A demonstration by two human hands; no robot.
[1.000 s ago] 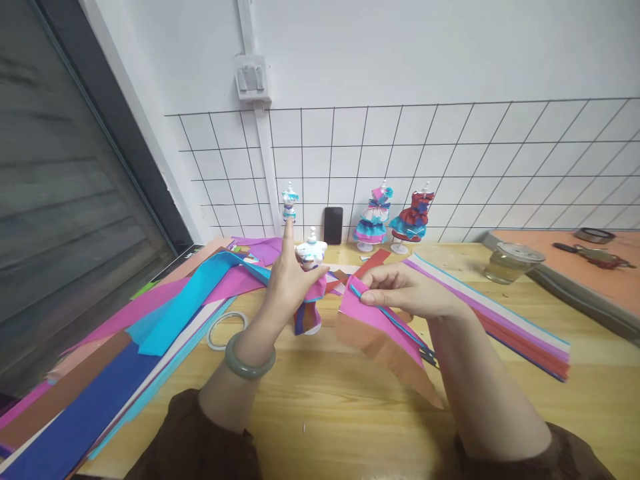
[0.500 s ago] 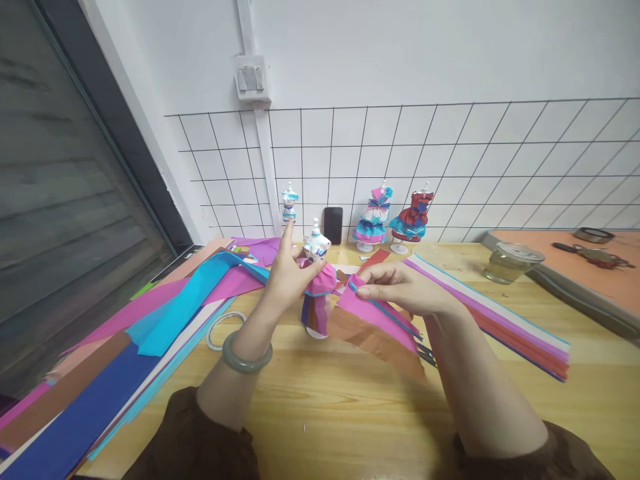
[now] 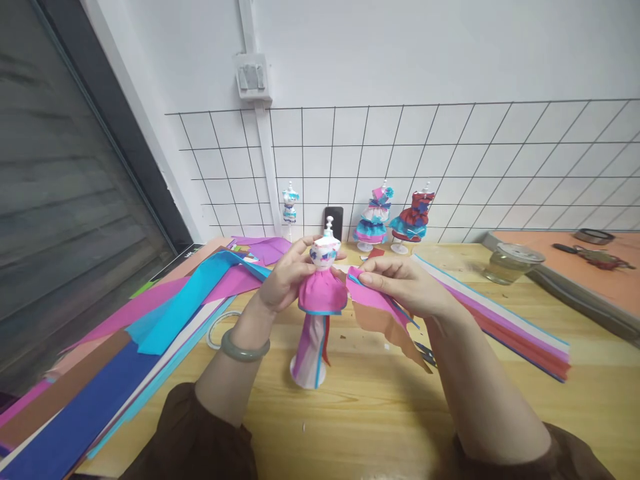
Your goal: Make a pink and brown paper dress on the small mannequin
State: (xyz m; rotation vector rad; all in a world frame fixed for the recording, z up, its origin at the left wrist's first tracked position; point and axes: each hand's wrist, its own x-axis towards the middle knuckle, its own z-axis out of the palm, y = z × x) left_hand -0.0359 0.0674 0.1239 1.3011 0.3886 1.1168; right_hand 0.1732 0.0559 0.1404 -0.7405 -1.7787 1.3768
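My left hand (image 3: 287, 277) is closed around the upper body of a small white dress form (image 3: 325, 252), tilted a little above the table. A gathered pink skirt (image 3: 323, 292) with a blue edge hangs from its waist. Below that, purple, white, blue and red strips (image 3: 311, 347) run down toward the round white base (image 3: 296, 375). To the right, my right hand (image 3: 393, 283) pinches one end of a pink crepe paper strip (image 3: 373, 298) with a blue edge. A brown paper piece (image 3: 387, 323) hangs beneath it.
Crepe paper strips (image 3: 107, 373) cover the left side; more strips (image 3: 520, 327) lie at right. A tape roll (image 3: 216, 333) and partly hidden scissors (image 3: 426, 353) rest near my arms. Dressed forms (image 3: 373, 220), a phone (image 3: 337, 220) and a glass cup (image 3: 513, 262) stand farther back.
The dress form has come up and toward me, with its pink skirt and base now more visible. My left index finger has lowered onto it. The right hand still holds the pink strip.
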